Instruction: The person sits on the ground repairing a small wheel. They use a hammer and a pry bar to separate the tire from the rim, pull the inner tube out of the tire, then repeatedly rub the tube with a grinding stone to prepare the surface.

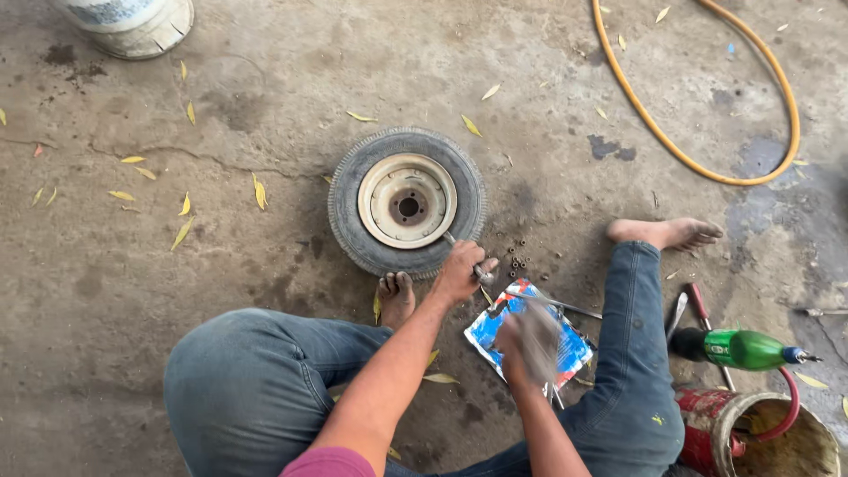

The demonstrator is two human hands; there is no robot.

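Observation:
A small wheel lies flat on the concrete floor, a worn black tyre [346, 199] around a cream steel rim [407, 200]. My left hand [459, 272] grips a thin metal tool [462, 252] whose tip rests at the rim's near edge. My right hand [527, 346] is motion-blurred above a blue and white plastic packet [491, 329]; it seems to hold a metal rod or hammer [565, 306], unclear from the blur. Small dark nuts [517, 256] lie beside the tyre. I sit on the floor in jeans, barefoot.
An orange hose [671, 146] loops at the upper right. A green power drill [740, 349], a red-handled tool [700, 307] and a rusty red bucket [715, 426] sit at my right. A white container [132, 22] stands at the top left. Yellow leaves are scattered around.

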